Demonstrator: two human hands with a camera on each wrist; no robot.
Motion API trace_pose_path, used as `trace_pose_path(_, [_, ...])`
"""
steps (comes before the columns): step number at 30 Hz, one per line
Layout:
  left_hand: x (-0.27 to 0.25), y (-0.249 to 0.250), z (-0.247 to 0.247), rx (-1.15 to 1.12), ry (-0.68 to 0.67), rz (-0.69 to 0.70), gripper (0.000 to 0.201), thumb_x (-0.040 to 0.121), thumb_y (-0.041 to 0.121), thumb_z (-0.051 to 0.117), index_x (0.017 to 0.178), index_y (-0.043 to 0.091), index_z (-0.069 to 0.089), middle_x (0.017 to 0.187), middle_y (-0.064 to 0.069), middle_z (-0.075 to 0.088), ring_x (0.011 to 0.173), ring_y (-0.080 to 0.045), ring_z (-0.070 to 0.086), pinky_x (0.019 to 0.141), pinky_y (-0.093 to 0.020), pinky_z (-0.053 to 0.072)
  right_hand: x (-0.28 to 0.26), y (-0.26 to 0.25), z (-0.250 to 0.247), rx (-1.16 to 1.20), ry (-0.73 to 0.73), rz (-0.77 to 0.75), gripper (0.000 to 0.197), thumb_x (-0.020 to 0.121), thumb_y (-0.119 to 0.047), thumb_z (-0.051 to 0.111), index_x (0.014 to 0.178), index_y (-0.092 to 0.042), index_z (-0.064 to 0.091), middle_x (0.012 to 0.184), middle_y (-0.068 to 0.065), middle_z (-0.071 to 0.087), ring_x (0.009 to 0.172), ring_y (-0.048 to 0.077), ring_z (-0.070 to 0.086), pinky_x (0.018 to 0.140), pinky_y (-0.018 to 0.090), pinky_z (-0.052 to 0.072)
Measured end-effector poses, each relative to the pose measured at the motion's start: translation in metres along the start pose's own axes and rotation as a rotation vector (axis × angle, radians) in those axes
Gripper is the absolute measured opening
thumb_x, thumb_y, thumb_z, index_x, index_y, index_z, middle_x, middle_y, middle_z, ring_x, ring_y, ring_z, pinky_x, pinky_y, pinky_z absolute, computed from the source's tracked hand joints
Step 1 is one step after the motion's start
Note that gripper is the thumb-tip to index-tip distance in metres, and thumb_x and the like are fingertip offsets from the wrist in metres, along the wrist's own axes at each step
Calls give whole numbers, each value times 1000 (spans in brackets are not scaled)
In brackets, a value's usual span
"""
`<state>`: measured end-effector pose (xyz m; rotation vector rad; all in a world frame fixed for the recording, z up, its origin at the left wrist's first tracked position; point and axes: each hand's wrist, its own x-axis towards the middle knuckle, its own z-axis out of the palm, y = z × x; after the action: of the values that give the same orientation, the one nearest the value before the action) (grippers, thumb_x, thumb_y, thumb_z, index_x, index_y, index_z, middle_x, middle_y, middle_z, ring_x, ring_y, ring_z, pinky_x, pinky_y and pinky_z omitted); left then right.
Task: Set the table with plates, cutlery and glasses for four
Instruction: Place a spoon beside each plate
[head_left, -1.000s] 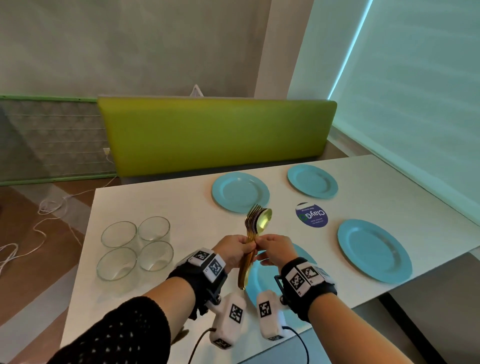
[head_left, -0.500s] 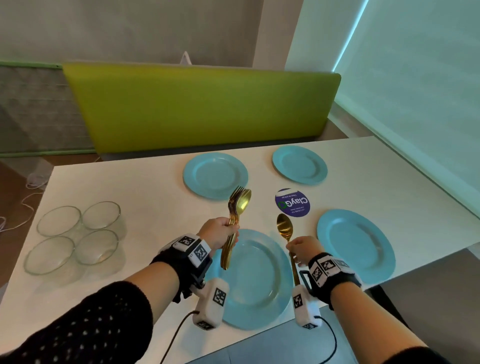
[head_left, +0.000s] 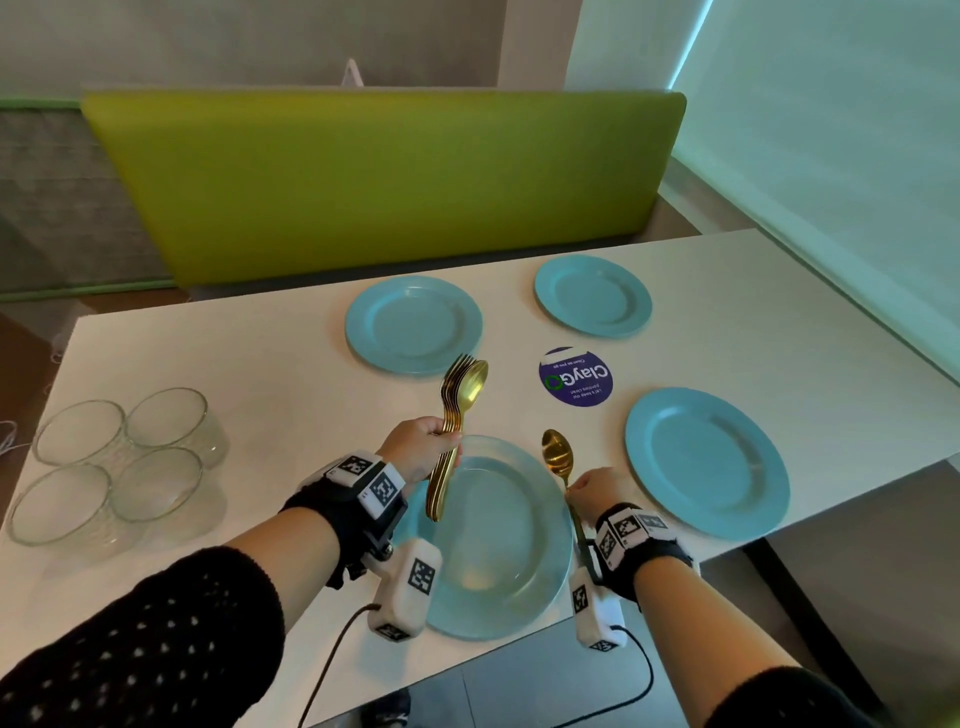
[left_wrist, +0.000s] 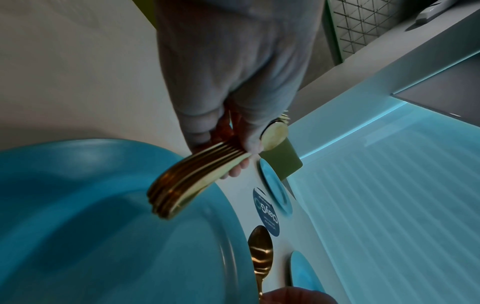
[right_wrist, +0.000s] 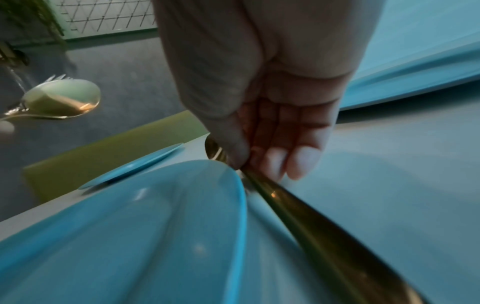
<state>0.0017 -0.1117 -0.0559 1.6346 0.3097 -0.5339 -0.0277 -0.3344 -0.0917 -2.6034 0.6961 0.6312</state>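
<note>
Several blue plates lie on the white table; the nearest plate is in front of me, between my hands. My left hand grips a bundle of gold forks and spoons upright over the plate's left rim. My right hand pinches a single gold spoon by its handle, lying along the plate's right rim, bowl pointing away from me. In the left wrist view the spoon shows beside the plate.
Several clear glasses stand grouped at the table's left. Other plates lie at right, far middle and far right. A round purple sticker marks the middle. A green bench back runs behind.
My hands came apart: the right hand drew one spoon out of the bundle and lowered it to the right side of the near plate. The left hand keeps the remaining cutlery.
</note>
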Motion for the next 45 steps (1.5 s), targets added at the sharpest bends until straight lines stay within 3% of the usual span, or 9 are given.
trace_pose_path(4, [1,3,4,2,-5,0,18,93,3,53,76,10,56,69,-8,59,61,-18,57,70,-30,53,-3,-2,-1,-96,21,-28,29,90,-20,46,100,-9,71,91,6,64,83,20,55,86,29,52])
trace_pose_path(7, [3,8,7,2,-22,10,20,93,2,53,75,9,56,67,-7,58,59,-16,56,66,-27,53,-5,-3,-2,-92,51,-50,29,90,-21,46,101,-10,71,101,6,70,96,22,65,87,30,54])
trace_pose_path(13, [6,8,9,31,-51,9,17,92,5,55,77,11,57,69,-7,59,63,-18,56,72,-32,51,-4,-3,0,-96,57,-94,29,90,-19,46,103,-9,70,106,8,70,101,24,65,89,32,53])
trace_pose_path(18, [8,6,8,28,-46,7,16,92,5,55,78,11,58,71,-7,61,64,-19,58,76,-34,53,-2,-2,1,-67,73,-92,29,89,-18,47,100,-7,71,104,10,71,89,21,63,89,32,54])
trace_pose_path(20, [10,6,7,33,-41,7,15,92,5,55,78,11,59,71,-7,61,64,-20,58,81,-39,53,-1,-2,1,-69,84,-99,29,88,-17,47,100,-7,71,103,10,71,91,22,64,88,33,54])
trace_pose_path(29, [14,8,8,27,-43,-3,15,92,5,56,78,11,59,70,-7,61,64,-19,58,72,-33,52,-1,-2,2,-62,107,-108,27,87,-21,51,96,-8,74,99,10,72,95,25,66,86,32,54])
trace_pose_path(36, [19,7,11,25,-29,-5,18,90,7,58,74,14,60,57,2,65,64,-19,59,87,-40,50,-1,-6,0,-62,100,-137,30,88,-27,54,96,-7,74,100,12,72,97,26,66,87,33,53])
trace_pose_path(42, [20,6,8,35,-30,4,15,91,7,58,77,14,59,71,-5,62,64,-17,59,74,-31,52,-2,-6,-3,-68,86,-145,31,90,-27,52,99,-7,73,102,12,72,98,26,65,89,34,53])
trace_pose_path(45, [21,5,7,38,-31,2,16,91,7,58,77,13,60,71,-6,63,65,-18,60,77,-34,52,-2,-5,-2,-76,91,-146,31,91,-25,50,100,-7,73,104,11,72,98,25,66,89,34,53])
